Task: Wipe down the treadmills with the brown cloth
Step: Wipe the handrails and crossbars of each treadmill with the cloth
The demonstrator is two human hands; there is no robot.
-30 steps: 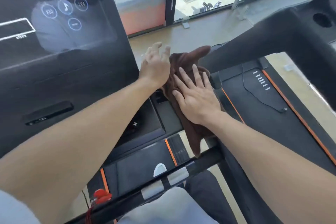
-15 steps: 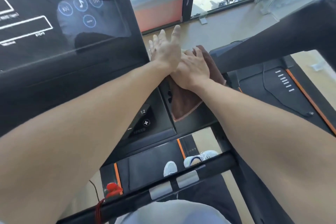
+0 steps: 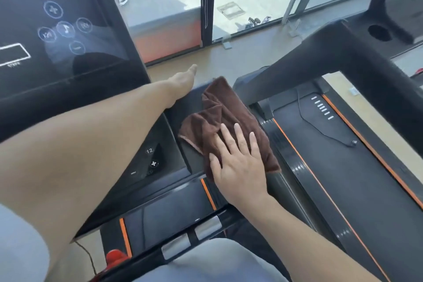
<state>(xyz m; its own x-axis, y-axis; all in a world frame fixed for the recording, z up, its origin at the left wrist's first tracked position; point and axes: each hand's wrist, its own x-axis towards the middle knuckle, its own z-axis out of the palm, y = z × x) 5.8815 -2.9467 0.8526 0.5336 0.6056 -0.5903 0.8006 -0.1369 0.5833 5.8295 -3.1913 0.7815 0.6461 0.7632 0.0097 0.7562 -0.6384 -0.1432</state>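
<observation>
At the far left, the dark screen (image 3: 57, 30) of the treadmill console is seen, with round music and volume symbols printed on it. Below it, a small button panel (image 3: 151, 162) marked with a plus, a minus and a number is set into the console's ledge.

The left hand (image 3: 183, 80) is stretched out past the edge of the screen, with fingers straight and nothing held. Whether it is touching the ledge cannot be told, since the hand is seen nearly end on. It is probably being used as a brace while the wiping is done by the other arm.

Just to its right, the brown cloth (image 3: 219, 117) is spread, loosely folded, over the ledge at the right end of the console. The right hand (image 3: 238, 162) is laid flat on the near part of the cloth, fingers straight and slightly fanned, so the cloth is pressed down rather than gripped; a flat palm would suit pushing it across the surface. Most of the cloth lies beyond the fingertips.

Farther right, a second treadmill (image 3: 332, 155) is seen, its belt edged in orange, with its black handrail (image 3: 320, 52) above.
</observation>
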